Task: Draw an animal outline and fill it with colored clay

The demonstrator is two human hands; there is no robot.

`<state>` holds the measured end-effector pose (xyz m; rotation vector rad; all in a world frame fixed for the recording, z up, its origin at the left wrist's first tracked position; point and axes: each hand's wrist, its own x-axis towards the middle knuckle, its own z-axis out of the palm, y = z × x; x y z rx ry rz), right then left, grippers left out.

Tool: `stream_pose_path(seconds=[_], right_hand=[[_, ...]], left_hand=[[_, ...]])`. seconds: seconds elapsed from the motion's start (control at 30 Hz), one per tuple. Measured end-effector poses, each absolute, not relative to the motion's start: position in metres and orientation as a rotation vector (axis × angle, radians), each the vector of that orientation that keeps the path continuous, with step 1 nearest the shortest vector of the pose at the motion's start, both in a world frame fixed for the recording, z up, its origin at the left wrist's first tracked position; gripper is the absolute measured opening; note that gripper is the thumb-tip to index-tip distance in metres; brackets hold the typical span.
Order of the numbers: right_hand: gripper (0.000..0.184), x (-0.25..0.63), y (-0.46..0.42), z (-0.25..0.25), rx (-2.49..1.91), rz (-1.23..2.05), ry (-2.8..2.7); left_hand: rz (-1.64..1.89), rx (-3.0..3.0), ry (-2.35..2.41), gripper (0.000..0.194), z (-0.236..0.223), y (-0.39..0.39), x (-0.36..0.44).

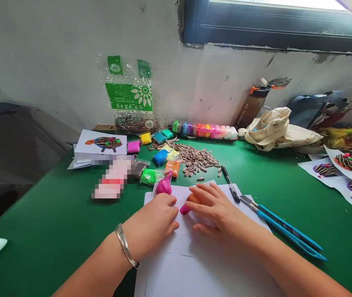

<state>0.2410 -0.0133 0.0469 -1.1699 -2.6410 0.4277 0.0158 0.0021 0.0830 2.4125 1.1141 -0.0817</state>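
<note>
Magenta clay piece (184, 209) laid beside orange clay (193, 199), near paper's (176, 272) far edge. Seeds (196, 157) off-paper. Left hand (153, 220) half-curled, no visible hold; right hand (222, 210) half-open over both clays.

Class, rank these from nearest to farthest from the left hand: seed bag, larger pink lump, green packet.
From the left hand:
1. Larger pink lump, just beyond it
2. Green packet, left of the lump
3. Seed bag, by the wall

Head-worn view, facing forward-down; tilt seemingly moderate.
</note>
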Motion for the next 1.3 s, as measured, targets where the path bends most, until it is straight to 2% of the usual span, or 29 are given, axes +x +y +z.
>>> stream_pose_path(seconds=[0.57, 0.9, 1.3], right_hand=[[0.04, 0.2319, -0.0155, 0.0469, -1.121, 0.339, -2.733], [0.038, 0.2388, -0.0155, 0.0517, -1.066, 0.461, -2.726], [0.036, 0.237, -0.0125, 0.0519, -1.12, 0.455, -2.73]], left_hand=[[-0.064, 2.403, 1.114, 0.017, 0.0809, 0.0028, 0.0155], [-0.106, 2.419, 1.111, 0.015, 0.08, 0.0032, 0.0154], [-0.152, 2.436, 1.144, 0.016, 0.0772, 0.0031, 0.0177]])
